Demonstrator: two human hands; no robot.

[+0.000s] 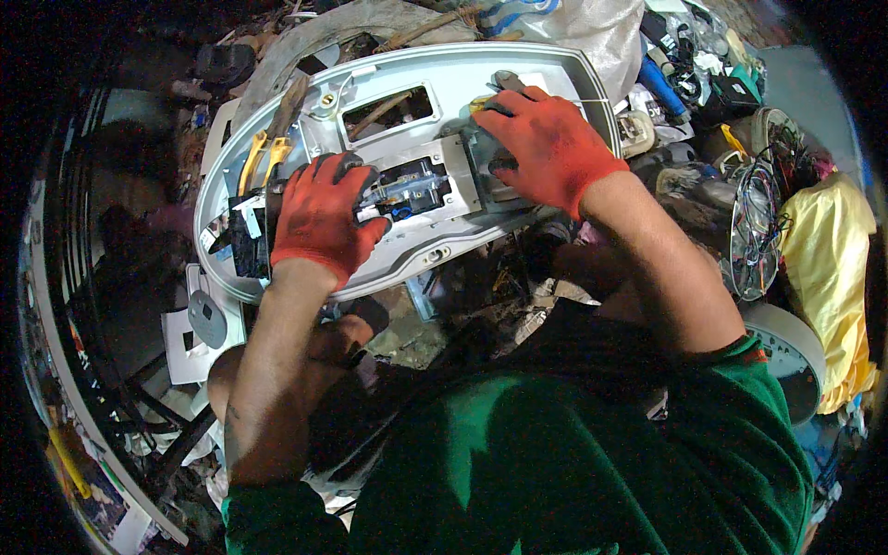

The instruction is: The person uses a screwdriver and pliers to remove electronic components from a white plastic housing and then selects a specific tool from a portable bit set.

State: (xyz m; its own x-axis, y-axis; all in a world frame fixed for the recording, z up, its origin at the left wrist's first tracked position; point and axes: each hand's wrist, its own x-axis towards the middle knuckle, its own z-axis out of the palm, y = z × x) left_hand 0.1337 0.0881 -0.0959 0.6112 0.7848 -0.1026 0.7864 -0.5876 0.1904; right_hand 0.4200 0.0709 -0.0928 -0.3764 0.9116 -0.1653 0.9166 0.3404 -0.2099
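A large light-grey plastic housing [370,268] with a rounded left end lies in front of me like a shallow tray. Inside it sits a metal plate [460,176] with a rectangular cutout, where a dark mechanism with a clear cover [416,191] shows. My left hand [322,217], in a red glove with dark fingertips, has its fingers and thumb closed about the plate's left end. Gloved the same way, my right hand [550,143] spreads its fingers over the housing's right part, beside a small yellow-and-grey piece [480,104]. Its palm hides what lies beneath.
Yellow-handled tools [264,157] and a black box [248,236] rest in the housing's left end. Coiled wires [757,222], a yellow sack [828,287] and a round white-rimmed part [786,356] are at the right. A white bag [597,37] stands behind. Mixed scrap surrounds me.
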